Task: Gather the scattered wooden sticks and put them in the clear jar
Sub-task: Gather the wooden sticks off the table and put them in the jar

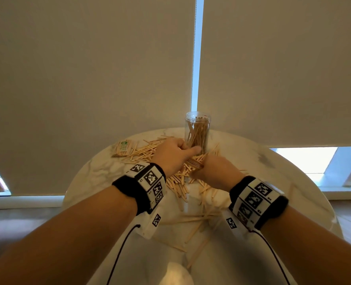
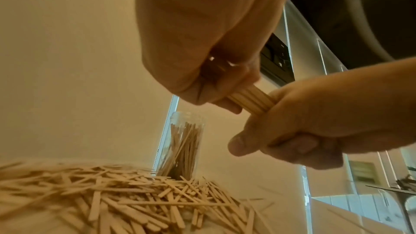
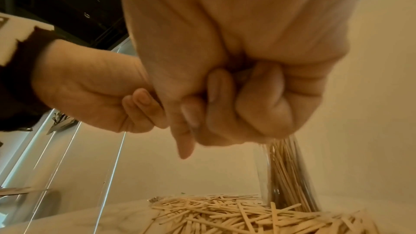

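A: Nearest, loose wooden sticks (image 1: 193, 227) lie every way on the marble table (image 1: 100, 171). What about the hands?

B: Left hand (image 1: 171, 156) and right hand (image 1: 213, 171) are together, both clamped on one bundle of sticks (image 2: 252, 100). Only the left wrist view shows that bundle bridging the fists, slanting.

A: Beyond?

B: The clear jar (image 1: 197, 130) stands upright, its sticks on end. A wrapped packet (image 1: 123, 148) lies far left; its print is unreadable.
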